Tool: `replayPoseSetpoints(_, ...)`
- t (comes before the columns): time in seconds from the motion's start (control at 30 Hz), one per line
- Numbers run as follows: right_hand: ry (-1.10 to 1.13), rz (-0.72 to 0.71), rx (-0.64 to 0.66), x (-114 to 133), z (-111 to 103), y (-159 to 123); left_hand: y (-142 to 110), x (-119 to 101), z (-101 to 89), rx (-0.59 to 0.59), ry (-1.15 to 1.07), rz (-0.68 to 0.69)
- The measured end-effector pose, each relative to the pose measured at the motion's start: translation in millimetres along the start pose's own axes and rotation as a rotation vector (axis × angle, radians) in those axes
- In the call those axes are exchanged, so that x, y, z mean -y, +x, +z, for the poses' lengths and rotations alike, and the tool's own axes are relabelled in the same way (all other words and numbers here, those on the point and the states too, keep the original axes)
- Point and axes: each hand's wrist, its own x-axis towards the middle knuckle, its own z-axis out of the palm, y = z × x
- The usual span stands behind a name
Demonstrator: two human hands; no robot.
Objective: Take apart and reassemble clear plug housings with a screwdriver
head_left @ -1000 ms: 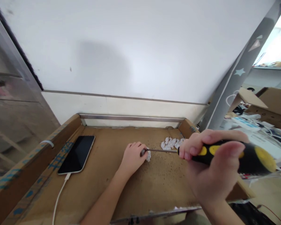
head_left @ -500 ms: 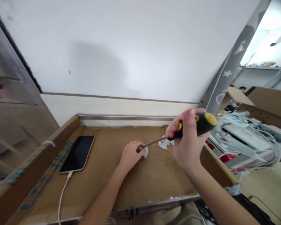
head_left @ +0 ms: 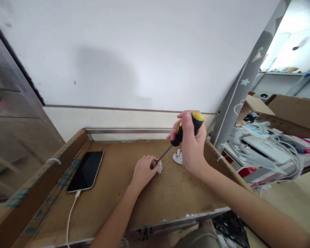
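My right hand [head_left: 192, 144] is wrapped round the black and yellow handle of a screwdriver [head_left: 166, 151], its shaft slanting down to the left. The shaft's tip reaches my left hand [head_left: 145, 172], at the fingertips. Those fingers are closed on a small dark object that I cannot name, held low over the cardboard. At the fingertips, touching or just beside them, is a whitish, crinkled, see-through piece [head_left: 159, 167]. A second crinkled whitish piece [head_left: 178, 156] lies further right, partly hidden behind my right hand.
A phone [head_left: 85, 171] with a white cable [head_left: 71, 216] lies at the left on the cardboard-lined tray [head_left: 111, 193]. Dark specks dot the cardboard at centre right. Raised cardboard walls edge the sides. Papers, cables and a cardboard box [head_left: 297, 112] are piled at the right.
My right hand has moved left and slightly up, so the screwdriver stands more steeply. Its tip stays by my left hand, which has hardly moved. The view has shifted slightly.
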Motion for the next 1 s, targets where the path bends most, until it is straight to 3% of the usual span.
replayPoseSetpoints(0.23, -0.217, 0.180, 0.459, 22.5, -29.5, 37.1, -0.2, 5.2, 8.2, 0.035, -0.156, 0.007)
replayPoseSetpoints(0.5, -0.799, -0.075, 0.718, 59.4, -47.3, 68.9, 3.9, 3.8, 13.3, 0.085, -0.153, -0.044)
replayPoseSetpoints(0.63, -0.817, -0.126, 0.872, 61.0, -42.1, 78.8, 4.2, 4.6, 13.7, 0.105, -0.157, -0.069)
replayPoseSetpoints(0.7, -0.740, -0.099, 0.880, 60.0, -38.9, 81.9, 4.3, 5.2, 14.1, 0.097, -0.158, -0.062)
replayPoseSetpoints(0.83, -0.535, 0.060, 0.736, 60.7, -34.9, 82.9, 4.8, 6.3, 14.9, 0.105, -0.205, -0.057)
replayPoseSetpoints(1.0, -0.471, 0.136, 0.746, 62.4, -34.3, 82.0, 5.4, 6.5, 13.9, 0.136, -0.267, -0.079)
